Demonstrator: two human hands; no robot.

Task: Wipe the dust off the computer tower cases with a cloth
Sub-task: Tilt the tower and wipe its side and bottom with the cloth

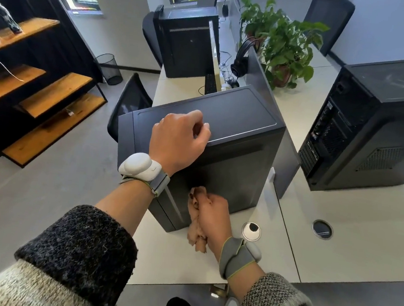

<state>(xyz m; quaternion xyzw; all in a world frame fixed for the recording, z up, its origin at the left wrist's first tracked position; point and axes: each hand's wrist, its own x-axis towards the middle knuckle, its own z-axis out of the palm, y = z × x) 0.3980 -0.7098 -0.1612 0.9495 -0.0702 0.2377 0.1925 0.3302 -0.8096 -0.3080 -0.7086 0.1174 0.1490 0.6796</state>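
A black computer tower (235,121) stands upright on the white desk (349,239) right in front of me. My left hand (180,141) rests on its top near edge with the fingers curled, holding nothing that I can see. My right hand (211,214) grips a crumpled tan cloth (195,225) and presses it against the lower part of the tower's near side panel. A second black tower (374,124) stands at the right with its rear ports toward me. A third tower (186,41) stands farther back on the desk.
A grey divider panel (269,93) runs down the desk, with headphones (240,61) hung on it and potted plants (284,43) behind. Cable grommets (251,231) lie in the desktop. Office chairs (129,102), a mesh bin (109,69) and wooden shelves (42,95) stand left.
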